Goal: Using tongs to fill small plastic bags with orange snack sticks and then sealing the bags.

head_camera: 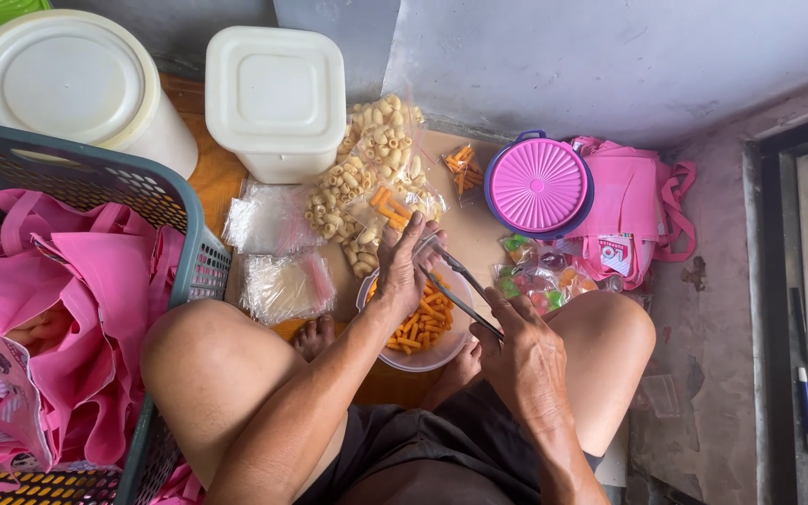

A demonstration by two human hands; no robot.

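Seen from above, seated cross-legged on the floor, w/ a clear bowl of orange stick snacks kept between the feet, prob. so both hands reach it easily. Metal tongs are held in the right hand, fingers closed round the handle end, tips aimed toward the left hand. A small clear bag is pinched at its mouth by the left fingers, held just above the bowl, likely so the opening stays up & any spill drops back in. Tong tips lie right at the bag mouth, touching or nearly; can't tell which. Filled snack bags are piled beyond the bowl, flat empty bags to the left, candy packs & a pink lidded tub to the right.
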